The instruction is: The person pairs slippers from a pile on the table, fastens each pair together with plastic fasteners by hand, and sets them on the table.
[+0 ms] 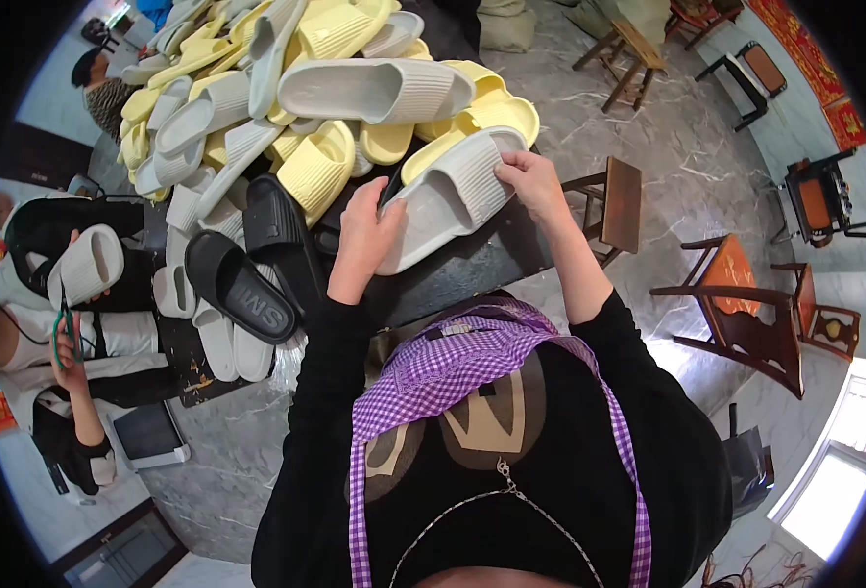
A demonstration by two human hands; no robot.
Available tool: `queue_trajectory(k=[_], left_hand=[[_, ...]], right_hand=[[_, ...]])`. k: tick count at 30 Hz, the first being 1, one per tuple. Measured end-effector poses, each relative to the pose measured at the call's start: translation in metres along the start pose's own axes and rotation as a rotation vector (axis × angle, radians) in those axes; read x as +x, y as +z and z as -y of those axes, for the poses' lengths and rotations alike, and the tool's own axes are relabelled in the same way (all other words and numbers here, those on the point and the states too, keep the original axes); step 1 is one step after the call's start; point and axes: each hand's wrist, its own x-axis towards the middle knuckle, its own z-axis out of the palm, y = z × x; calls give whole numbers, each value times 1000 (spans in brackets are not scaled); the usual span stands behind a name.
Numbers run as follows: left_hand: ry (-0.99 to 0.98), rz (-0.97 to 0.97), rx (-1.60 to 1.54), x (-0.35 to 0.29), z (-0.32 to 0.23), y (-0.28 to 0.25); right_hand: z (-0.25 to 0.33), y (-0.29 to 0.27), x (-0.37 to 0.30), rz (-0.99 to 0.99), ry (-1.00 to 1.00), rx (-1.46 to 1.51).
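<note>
A light grey ribbed slide slipper (453,201) is held at a slant over the near edge of the dark table (462,274). My right hand (536,186) grips its toe end, with the thumb on the top edge. At the heel end, my left hand (366,233) holds the slipper's side; its fingertips are partly hidden. Two black slides (242,284) rest to the left of my left hand. Beyond both hands rises a large heap of yellow slippers (317,171) and grey slippers (379,90).
At the left, a co-worker's hand (69,353) holds green-handled scissors (66,328), and their other hand holds a grey slipper (88,265). Another person (100,93) is at the far left. A wooden stool (614,206) and an orange-seated chair (737,284) stand on the right.
</note>
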Motion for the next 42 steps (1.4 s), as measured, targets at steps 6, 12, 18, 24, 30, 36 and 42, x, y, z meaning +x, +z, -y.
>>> queue_trajectory(k=[6, 12, 18, 24, 30, 36, 42], left_hand=[[-45, 42, -12, 32, 2, 6], [300, -257, 303, 95, -10, 20], [238, -104, 567, 128, -1, 39], [176, -184, 326, 132, -23, 36], [100, -247, 135, 124, -50, 20], [-51, -260, 69, 103, -37, 22], [-76, -248, 89, 95, -14, 29]], right_hand=[[-32, -16, -11, 27, -79, -228], [-28, -3, -23, 92, -51, -378], [-18, 0, -17, 100, -129, -370], [-20, -9, 1, 52, -137, -314], [-16, -12, 10, 52, -132, -330], [-2, -3, 3, 91, -149, -342], [7, -1, -1, 95, -162, -416]])
